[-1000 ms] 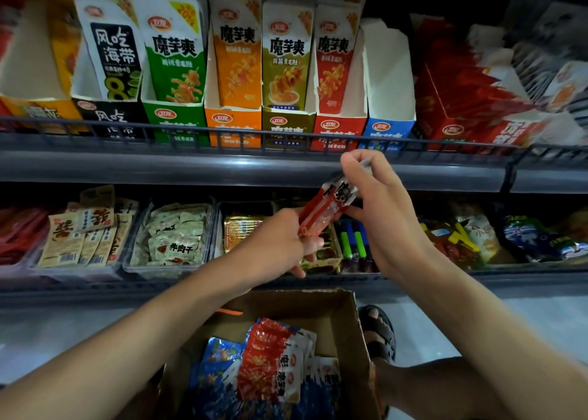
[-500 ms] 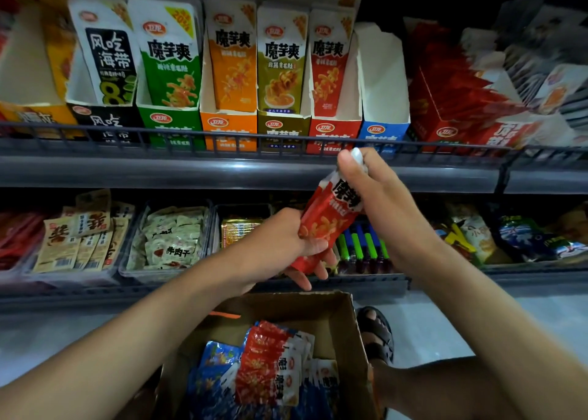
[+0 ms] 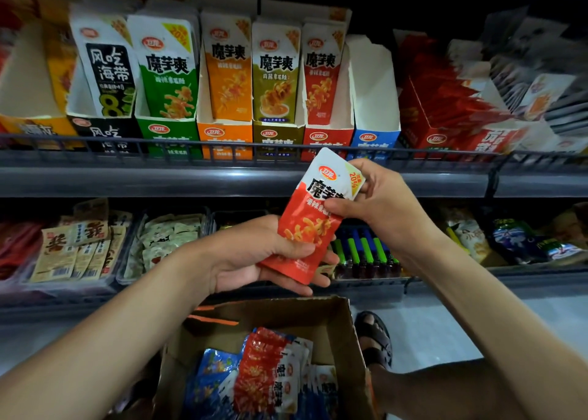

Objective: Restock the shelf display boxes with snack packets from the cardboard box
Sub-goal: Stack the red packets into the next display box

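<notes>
Both hands hold a stack of red snack packets (image 3: 310,225) in front of the shelf edge, face toward me. My left hand (image 3: 254,257) grips the bottom end, and my right hand (image 3: 378,203) pinches the white top end. Below them the open cardboard box (image 3: 346,330) holds more red packets (image 3: 267,368) and blue packets (image 3: 213,372). On the upper shelf stands a row of display boxes: the red display box (image 3: 327,138) with red packets upright in it, and to its right a blue display box (image 3: 375,138) that looks empty.
A wire rail (image 3: 222,147) runs along the upper shelf's front. Green, orange and olive display boxes stand left of the red one; a larger red carton (image 3: 445,114) stands right. The lower shelf carries trays of other snacks and lighters (image 3: 362,251). A sandalled foot (image 3: 375,337) rests beside the box.
The red packets have turned from edge-on to face-on and risen slightly toward the shelf rail. My right hand has shifted to pinch their top end; my left hand stays on the bottom.
</notes>
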Demonstrator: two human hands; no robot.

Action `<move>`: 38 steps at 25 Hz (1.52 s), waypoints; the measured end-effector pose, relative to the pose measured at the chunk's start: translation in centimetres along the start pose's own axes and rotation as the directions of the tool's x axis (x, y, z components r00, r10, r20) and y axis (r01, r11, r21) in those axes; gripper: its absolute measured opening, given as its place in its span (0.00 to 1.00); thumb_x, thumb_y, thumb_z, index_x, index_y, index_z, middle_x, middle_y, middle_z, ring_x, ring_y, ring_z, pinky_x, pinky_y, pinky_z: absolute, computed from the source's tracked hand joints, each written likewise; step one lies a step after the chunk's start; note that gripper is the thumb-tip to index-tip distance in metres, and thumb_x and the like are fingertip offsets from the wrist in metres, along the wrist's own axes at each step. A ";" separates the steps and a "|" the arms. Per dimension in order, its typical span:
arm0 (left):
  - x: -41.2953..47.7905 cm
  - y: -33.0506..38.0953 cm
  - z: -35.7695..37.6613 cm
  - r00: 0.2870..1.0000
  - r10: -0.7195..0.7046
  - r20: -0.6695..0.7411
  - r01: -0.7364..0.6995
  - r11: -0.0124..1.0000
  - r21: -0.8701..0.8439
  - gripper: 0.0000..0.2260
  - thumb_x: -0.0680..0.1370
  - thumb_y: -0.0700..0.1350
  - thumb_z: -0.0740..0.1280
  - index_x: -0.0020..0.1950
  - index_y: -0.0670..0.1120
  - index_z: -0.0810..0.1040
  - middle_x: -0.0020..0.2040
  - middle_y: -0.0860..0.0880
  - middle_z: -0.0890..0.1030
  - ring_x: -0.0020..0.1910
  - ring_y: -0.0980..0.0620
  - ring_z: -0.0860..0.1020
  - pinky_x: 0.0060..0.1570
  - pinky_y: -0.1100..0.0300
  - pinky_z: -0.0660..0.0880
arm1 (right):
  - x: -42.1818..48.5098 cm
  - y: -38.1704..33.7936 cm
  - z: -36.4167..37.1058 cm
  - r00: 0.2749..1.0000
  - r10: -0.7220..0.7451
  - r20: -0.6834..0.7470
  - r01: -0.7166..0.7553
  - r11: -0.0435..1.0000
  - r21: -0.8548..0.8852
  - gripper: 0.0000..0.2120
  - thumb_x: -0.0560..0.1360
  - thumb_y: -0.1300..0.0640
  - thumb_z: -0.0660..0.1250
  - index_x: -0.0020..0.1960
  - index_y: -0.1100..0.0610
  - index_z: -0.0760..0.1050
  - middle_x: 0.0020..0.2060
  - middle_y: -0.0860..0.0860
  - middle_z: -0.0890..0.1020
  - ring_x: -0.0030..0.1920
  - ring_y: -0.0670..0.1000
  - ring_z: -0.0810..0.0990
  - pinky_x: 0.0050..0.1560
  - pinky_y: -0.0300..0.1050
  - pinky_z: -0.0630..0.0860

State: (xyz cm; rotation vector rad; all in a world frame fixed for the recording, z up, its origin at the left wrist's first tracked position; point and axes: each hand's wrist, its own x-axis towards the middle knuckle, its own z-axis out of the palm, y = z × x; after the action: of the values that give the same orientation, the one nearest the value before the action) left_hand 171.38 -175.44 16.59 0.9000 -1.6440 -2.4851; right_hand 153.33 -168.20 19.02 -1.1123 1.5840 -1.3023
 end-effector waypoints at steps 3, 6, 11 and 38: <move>0.0 0.1 0.0 0.999 -0.022 -0.025 0.022 1.000 0.011 0.16 0.78 0.41 0.66 0.65 0.40 0.72 0.55 0.37 0.82 0.55 0.37 0.81 0.61 0.40 0.74 | 0.1 -0.1 0.1 0.999 -0.040 -0.037 0.042 0.999 0.034 0.17 0.71 0.69 0.73 0.56 0.58 0.74 0.48 0.56 0.86 0.49 0.51 0.85 0.48 0.43 0.83; 0.0 0.2 0.1 0.999 -0.049 0.005 0.049 0.998 -0.035 0.15 0.77 0.40 0.66 0.63 0.37 0.73 0.53 0.32 0.81 0.53 0.34 0.81 0.55 0.42 0.78 | 0.3 0.0 0.1 0.998 -0.039 -0.045 0.040 0.998 0.038 0.19 0.70 0.70 0.73 0.57 0.58 0.74 0.48 0.54 0.86 0.48 0.50 0.85 0.45 0.40 0.81; 0.0 0.2 -0.1 0.999 -0.045 0.010 0.046 0.998 -0.051 0.13 0.76 0.36 0.66 0.61 0.37 0.74 0.51 0.34 0.82 0.50 0.37 0.83 0.49 0.44 0.81 | 0.5 0.3 0.1 1.000 -0.016 -0.019 0.016 1.000 -0.014 0.20 0.70 0.69 0.74 0.59 0.57 0.74 0.49 0.53 0.86 0.50 0.49 0.85 0.48 0.42 0.82; 1.2 7.2 -0.8 0.970 0.232 0.069 -0.242 0.931 0.273 0.12 0.77 0.38 0.67 0.59 0.35 0.74 0.50 0.37 0.84 0.50 0.39 0.83 0.40 0.51 0.82 | 3.1 -9.1 -4.7 0.969 -0.037 0.244 0.153 0.867 -0.474 0.12 0.69 0.62 0.76 0.48 0.67 0.79 0.46 0.55 0.87 0.49 0.55 0.85 0.53 0.52 0.82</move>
State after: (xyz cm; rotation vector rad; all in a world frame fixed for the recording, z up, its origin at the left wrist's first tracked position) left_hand 168.76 -179.63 21.98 0.6307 -2.0180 -2.1582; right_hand 149.25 -170.58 28.66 -1.6085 1.7465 -0.8017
